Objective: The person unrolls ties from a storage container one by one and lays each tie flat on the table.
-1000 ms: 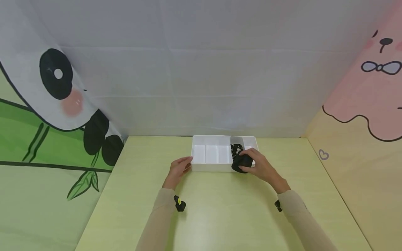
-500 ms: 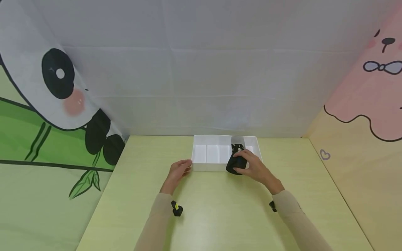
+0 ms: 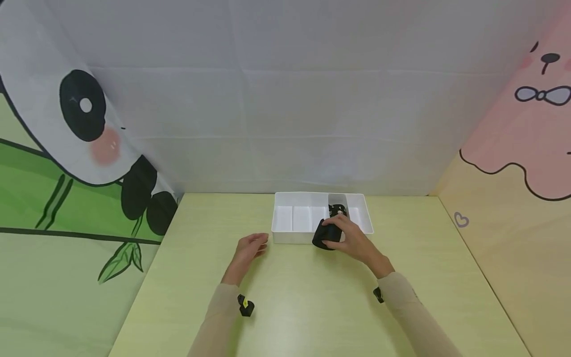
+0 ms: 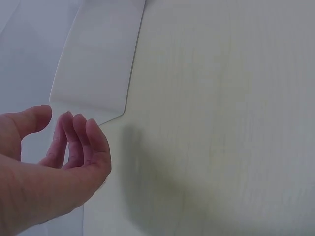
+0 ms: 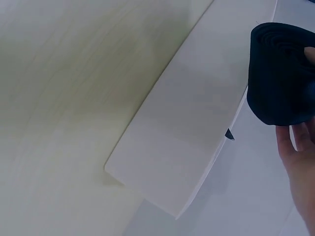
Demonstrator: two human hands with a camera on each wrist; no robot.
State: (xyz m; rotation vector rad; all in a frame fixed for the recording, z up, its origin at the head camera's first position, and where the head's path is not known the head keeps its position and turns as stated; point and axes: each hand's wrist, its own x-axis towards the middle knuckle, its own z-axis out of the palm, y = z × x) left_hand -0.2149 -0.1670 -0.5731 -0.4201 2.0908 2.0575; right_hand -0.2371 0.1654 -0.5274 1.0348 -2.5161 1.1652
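a pale backdrop (image 3: 285, 99) filled the upper part of the head view, with a printed panda (image 3: 44, 99) at left and a pink figure (image 3: 526, 134) at upper right. the yellowish surface (image 3: 294, 307) spread along the bottom. below the frame's centre stood a white divided tray (image 3: 290, 238). just beside its left end, the left hand (image 3: 247, 251) held nothing, thumb and fingers apart. the right hand (image 3: 358, 244) was clamped round a black roll (image 3: 324, 232), which blocked part of the tray's front wall. behind, a dark patterned item (image 3: 337, 209) lay partly hidden in a compartment.
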